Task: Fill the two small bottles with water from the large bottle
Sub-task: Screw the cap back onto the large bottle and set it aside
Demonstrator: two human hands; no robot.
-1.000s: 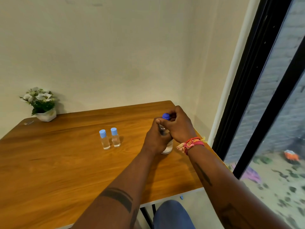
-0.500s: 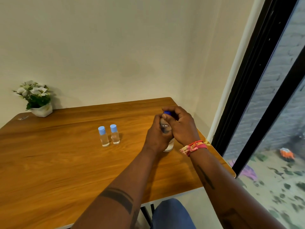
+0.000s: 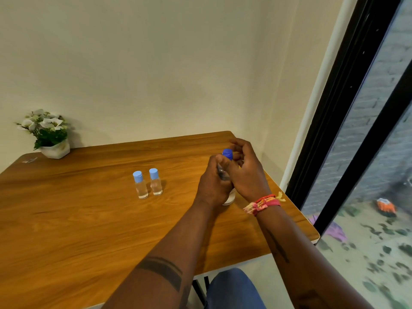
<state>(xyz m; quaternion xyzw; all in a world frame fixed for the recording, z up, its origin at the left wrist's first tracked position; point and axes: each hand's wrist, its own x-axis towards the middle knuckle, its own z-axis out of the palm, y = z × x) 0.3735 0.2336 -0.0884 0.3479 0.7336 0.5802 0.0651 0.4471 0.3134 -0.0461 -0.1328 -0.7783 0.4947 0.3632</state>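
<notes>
Two small clear bottles with light-blue caps stand side by side mid-table, the left small bottle [image 3: 140, 186] and the right small bottle [image 3: 156, 183], both capped. To their right the large clear bottle [image 3: 231, 198] stands upright on the table. My left hand [image 3: 213, 182] is wrapped around its body and hides most of it. My right hand [image 3: 247, 175] curls over the top, thumb and fingers around the dark-blue cap [image 3: 227, 154], which sits on the neck.
The wooden table [image 3: 89, 219] meets the wall at its far edge. A white pot of flowers [image 3: 51, 134] stands in the far left corner. A black-framed window [image 3: 347, 121] runs along the right, near the table's right edge. My knee [image 3: 234, 288] shows below the front edge.
My right hand has shifted around the cap, its fingers lifting so more of the blue cap shows. My left hand stays on the bottle. The small bottles have not moved.
</notes>
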